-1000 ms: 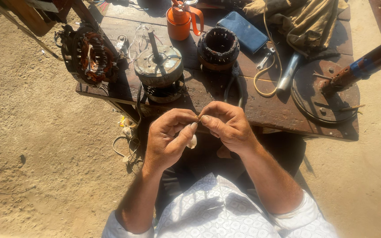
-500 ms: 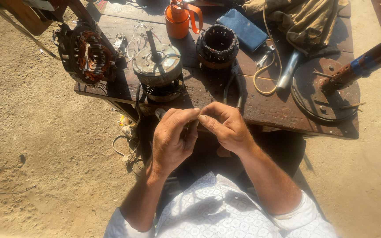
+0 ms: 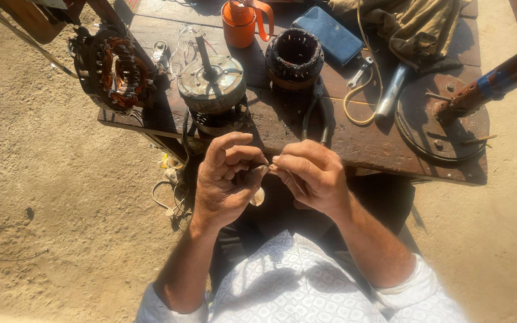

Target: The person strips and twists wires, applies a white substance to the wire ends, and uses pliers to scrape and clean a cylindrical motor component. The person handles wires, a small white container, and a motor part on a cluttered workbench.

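While both hands are pinched up close together, here's what's on view:

left hand: left hand (image 3: 225, 182) is curled, fingertips pinched on one end of a thin pale strand of wire (image 3: 263, 168); a small pale rounded bit (image 3: 258, 197) shows just under the palm, can't tell what it is
right hand: right hand (image 3: 307, 174) is closed too, thumb and forefinger nipping the other end of that strand; fingertips of both hands nearly touching
where the strand is: held in the air in front of the near edge of the dark weathered wooden bench (image 3: 354, 134), above the lap; too fine to make out much more
closest motor bit: round grey metal motor housing with an upright shaft (image 3: 212, 84) sits on the bench just beyond the left hand; black cables loop beneath it
far left: dark stator ring with coppery windings (image 3: 113, 72) at the bench corner
middle: dark hollow cylindrical core (image 3: 295, 58) beyond the right hand
containers: orange plastic jug with a handle (image 3: 243, 21) at the back edge; no label readable
flat stuff: dark blue rectangular phone-like slab (image 3: 327, 34) beside the jug; olive cloth bundle (image 3: 414, 27) behind it
right side: rusty round metal plate (image 3: 444, 122) with a rusty bar across it
ground: sandy dirt (image 3: 49, 197) all around
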